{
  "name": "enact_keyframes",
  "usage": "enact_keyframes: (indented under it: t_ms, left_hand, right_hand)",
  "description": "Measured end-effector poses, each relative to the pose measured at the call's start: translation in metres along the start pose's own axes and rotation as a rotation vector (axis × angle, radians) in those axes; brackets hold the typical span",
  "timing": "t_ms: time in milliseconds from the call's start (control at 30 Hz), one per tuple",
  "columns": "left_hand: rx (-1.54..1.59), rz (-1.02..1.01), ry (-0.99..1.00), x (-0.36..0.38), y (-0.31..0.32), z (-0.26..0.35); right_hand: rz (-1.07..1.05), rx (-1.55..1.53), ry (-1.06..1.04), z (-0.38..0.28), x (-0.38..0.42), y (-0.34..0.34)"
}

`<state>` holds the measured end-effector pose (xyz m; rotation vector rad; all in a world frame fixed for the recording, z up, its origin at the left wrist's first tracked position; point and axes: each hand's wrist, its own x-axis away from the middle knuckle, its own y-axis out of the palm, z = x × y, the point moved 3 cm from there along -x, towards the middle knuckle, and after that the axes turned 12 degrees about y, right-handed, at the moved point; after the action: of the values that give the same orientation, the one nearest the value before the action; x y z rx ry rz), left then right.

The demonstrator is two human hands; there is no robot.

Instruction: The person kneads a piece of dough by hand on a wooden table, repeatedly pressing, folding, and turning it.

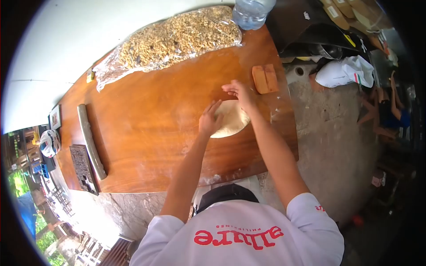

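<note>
A pale cream, rounded piece (231,120) lies on the brown wooden table (151,115), in front of my body; its exact kind is not plain from here. My left hand (211,119) rests along its left edge, with the fingers stretched out and pointing away from me. At its far right edge is my right hand (239,94), its fingers extended to the left past the rim. Both hands are open and partly cover the piece's edge. Two small reddish-brown wooden blocks (265,79) sit just right of my right hand.
A clear plastic bag of yellowish shavings (177,37) lies along the table's far side, beside a large water bottle (252,13). At the left are a grey rod (91,142) and a dark, rough board (83,168). A white sack (346,73) stands off to the right.
</note>
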<state>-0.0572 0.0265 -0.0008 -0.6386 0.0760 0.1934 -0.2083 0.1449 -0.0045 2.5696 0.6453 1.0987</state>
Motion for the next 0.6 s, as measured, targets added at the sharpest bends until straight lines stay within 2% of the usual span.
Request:
enact_keyframes:
  t_ms: [33,100,133,167,200,233,300,333,400,433,467,500,533,567,600]
  left_hand:
    - [-0.057,0.025,-0.11,0.017,-0.007,0.018]
    - [-0.106,0.127,-0.247,0.05,-0.01,0.031]
    - [-0.092,0.197,-0.284,0.075,-0.005,0.024]
    - [-0.041,0.126,-0.439,0.095,-0.011,0.036]
    - [0.012,0.056,-0.59,0.112,-0.017,0.046]
    - [0.011,0.069,-0.571,0.133,-0.019,0.046]
    - [0.147,0.165,-0.476,0.17,-0.02,0.027]
    - [0.147,0.185,-0.462,0.171,-0.028,0.017]
    - [0.163,0.465,-0.465,0.176,-0.05,0.002]
    - [0.23,0.474,-0.352,0.167,-0.051,-0.001]
    - [0.301,0.488,-0.239,0.146,-0.053,-0.002]
    - [0.34,0.334,-0.25,0.122,-0.039,-0.019]
    - [0.377,0.165,-0.26,0.116,-0.021,-0.032]
    - [0.391,0.16,-0.263,0.121,-0.02,-0.02]
    - [0.355,0.098,-0.298,0.111,-0.028,0.001]
  right_hand:
    - [-0.005,-0.007,-0.014,0.008,0.01,-0.02]
    - [0.502,0.549,-0.493,0.016,0.028,-0.055]
    - [0.444,0.69,-0.495,0.032,0.041,-0.048]
    - [0.386,0.833,-0.494,0.052,0.06,-0.039]
    - [0.347,1.116,-0.613,0.074,0.082,-0.018]
    - [0.408,0.899,-0.694,0.104,0.099,0.008]
    - [0.493,1.121,-0.907,0.122,0.149,0.048]
    - [0.486,1.122,-0.933,0.126,0.161,0.055]
    - [0.36,1.326,-1.006,0.132,0.192,0.071]
    - [0.317,1.343,-0.83,0.123,0.193,0.072]
    - [0.446,1.449,-0.555,0.104,0.184,0.078]
    - [0.576,1.535,-0.262,0.089,0.172,0.081]
    - [0.665,1.407,-0.376,0.079,0.16,0.077]
    - [0.625,1.256,-0.216,0.06,0.17,0.085]
    - [0.64,1.261,-0.227,0.07,0.158,0.078]
